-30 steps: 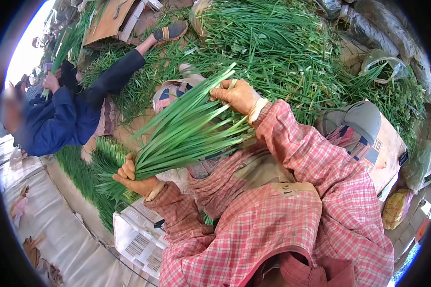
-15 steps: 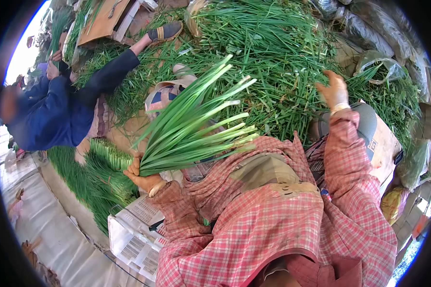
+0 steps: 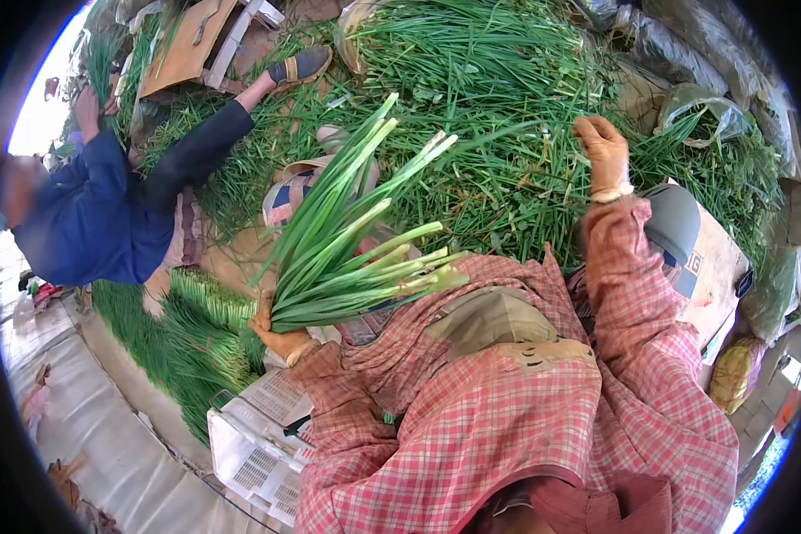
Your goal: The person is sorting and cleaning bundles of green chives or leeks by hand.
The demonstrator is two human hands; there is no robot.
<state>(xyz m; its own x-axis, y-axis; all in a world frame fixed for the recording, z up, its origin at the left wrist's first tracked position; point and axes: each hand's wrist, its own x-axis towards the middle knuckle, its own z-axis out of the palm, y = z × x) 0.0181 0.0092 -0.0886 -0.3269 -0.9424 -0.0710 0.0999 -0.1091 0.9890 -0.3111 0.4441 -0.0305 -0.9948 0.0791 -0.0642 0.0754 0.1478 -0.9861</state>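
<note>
My left hand [image 3: 280,334], in an orange glove, is wrapped round the leafy end of a bunch of long green stalks [image 3: 356,240]. The pale ends fan out up and to the right over my lap. My right hand [image 3: 603,151], gloved the same way, is raised over the right side of the big pile of loose green stalks [image 3: 481,71]. Its fingers are curled together towards the left, at the end of a thin green leaf that stretches left across the pile.
A person in dark blue [image 3: 89,214] sits at the left, one leg stretched over the greens. Neat bundles [image 3: 209,329] lie at lower left, beside a white printed box [image 3: 258,445]. Cardboard [image 3: 187,44] stands at the top left; plastic bags [image 3: 676,53] lie at upper right.
My right hand has moved up and slightly left, and its spread fingers have curled in by a leaf. The held bunch has tilted more upright. The other person's hands have risen.
</note>
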